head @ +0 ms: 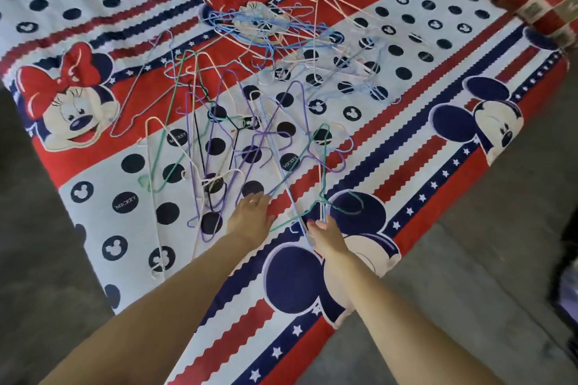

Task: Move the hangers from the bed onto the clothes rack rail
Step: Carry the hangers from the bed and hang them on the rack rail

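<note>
The hangers (237, 134) lay tangled across the bed (93, 228) — thin, light wire, likely springy and prone to snagging; best lifted by the hooks. The left hand (250, 216) rested flat with straight fingers near the pile; the right hand (325, 236) pinched a green hanger (325, 162) — and seemingly a second one — at its lower corner.

The bed (93, 228) lies before me, and I place everything by it. On its middle sits the near heap of hangers (225, 147); a second heap (281, 28) lies behind it, toward the bed's far right. My left hand (250, 216) and right hand (325, 236) meet the near heap's front edge.
</note>
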